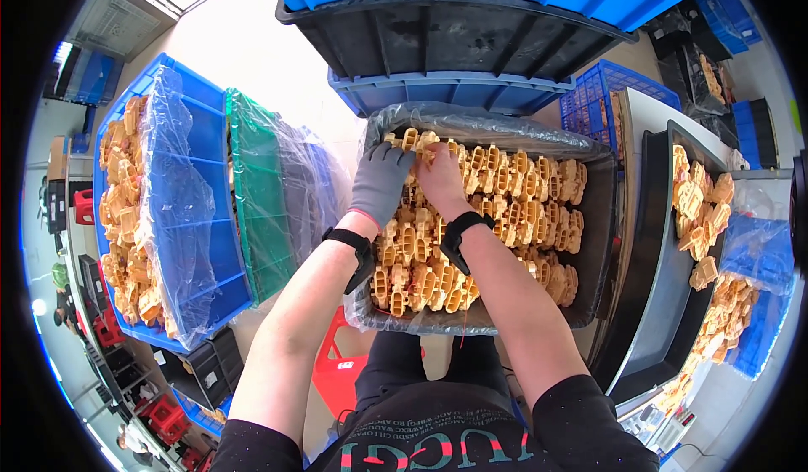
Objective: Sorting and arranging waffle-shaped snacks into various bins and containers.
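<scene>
Both hands dig into the far end of the black bin (599, 245) of orange plastic parts (505, 211): the gloved left hand (380, 181) lies flat and open, the bare right hand (439, 177) curls around a part. Loose parts may snag the plastic liner (471, 118). Stacked crates (471, 34) crowd the far side; a blue crate (198, 211) stands left.

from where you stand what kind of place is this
Most likely a small factory or parts-sorting workshop. A plastic-lined black bin is heaped with identical orange moulded parts, which the gloved left hand and bare right hand both reach into. More crates of the same parts sit around, such as the blue crate.
</scene>
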`<state>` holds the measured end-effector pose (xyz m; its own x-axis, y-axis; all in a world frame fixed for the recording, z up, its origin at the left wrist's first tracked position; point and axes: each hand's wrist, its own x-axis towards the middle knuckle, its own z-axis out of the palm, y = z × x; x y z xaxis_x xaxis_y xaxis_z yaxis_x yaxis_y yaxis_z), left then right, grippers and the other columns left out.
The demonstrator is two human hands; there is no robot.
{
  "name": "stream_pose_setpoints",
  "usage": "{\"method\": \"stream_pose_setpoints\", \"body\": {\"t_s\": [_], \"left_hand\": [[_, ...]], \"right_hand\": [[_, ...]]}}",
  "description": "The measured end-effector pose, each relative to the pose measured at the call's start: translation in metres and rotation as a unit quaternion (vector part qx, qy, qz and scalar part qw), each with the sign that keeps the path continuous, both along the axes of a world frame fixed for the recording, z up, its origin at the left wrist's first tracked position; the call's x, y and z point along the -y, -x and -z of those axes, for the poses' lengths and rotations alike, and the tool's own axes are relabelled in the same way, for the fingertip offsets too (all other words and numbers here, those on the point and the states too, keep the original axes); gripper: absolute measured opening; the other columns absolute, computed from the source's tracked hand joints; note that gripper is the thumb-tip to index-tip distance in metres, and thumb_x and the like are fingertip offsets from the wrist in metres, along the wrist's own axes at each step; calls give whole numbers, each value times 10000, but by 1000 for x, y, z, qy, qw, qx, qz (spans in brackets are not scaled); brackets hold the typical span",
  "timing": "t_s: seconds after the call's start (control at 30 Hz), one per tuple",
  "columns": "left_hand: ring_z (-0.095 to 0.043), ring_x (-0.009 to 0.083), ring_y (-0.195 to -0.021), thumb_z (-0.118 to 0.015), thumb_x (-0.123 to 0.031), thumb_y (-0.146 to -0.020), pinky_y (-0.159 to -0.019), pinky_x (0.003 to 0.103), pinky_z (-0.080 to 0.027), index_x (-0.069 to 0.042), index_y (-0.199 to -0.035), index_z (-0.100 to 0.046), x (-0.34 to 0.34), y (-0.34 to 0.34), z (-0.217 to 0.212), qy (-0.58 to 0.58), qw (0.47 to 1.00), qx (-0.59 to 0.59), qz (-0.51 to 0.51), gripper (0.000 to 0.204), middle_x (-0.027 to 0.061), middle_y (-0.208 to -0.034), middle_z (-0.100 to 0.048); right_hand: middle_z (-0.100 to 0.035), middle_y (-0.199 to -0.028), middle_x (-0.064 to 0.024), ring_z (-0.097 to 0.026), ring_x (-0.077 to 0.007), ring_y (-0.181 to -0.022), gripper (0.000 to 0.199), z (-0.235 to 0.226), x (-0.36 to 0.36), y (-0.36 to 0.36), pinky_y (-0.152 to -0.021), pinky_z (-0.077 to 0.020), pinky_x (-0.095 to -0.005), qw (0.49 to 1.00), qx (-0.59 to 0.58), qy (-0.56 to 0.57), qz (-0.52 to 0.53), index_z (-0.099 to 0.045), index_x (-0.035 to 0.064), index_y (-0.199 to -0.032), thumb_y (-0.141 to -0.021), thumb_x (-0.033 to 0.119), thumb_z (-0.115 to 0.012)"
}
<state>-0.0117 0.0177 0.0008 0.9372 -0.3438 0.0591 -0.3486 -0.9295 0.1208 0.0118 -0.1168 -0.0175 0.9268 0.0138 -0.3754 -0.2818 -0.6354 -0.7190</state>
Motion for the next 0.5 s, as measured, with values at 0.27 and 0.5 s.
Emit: {"method": "stream_pose_setpoints", "body": {"t_s": [0.27,0.5], "left_hand": [[-550,249,-1069,-508,-121,-844,-991,395,-398,-124,-1187,-589,5,2,1,-59,997,54,4,352,58,-1032,-624],[-548,260,-1072,-621,-90,-759,-981,383,-416,-125,-1236,-569,0,2,1,-25,999,26,7,481,61,-1070,-620]], "right_hand": [[-537,-1162,-243,-570,-369,-1027,440,4,5,-10,-896,-470,-414,998,-49,-4,25,-487,46,-1240,-882,242,-653],[-451,-1266,-250,-551,-401,-1085,498,-3,17,-7,-932,-468,-427,994,-78,-34,64,-424,37,-1270,-883,268,-637]]}}
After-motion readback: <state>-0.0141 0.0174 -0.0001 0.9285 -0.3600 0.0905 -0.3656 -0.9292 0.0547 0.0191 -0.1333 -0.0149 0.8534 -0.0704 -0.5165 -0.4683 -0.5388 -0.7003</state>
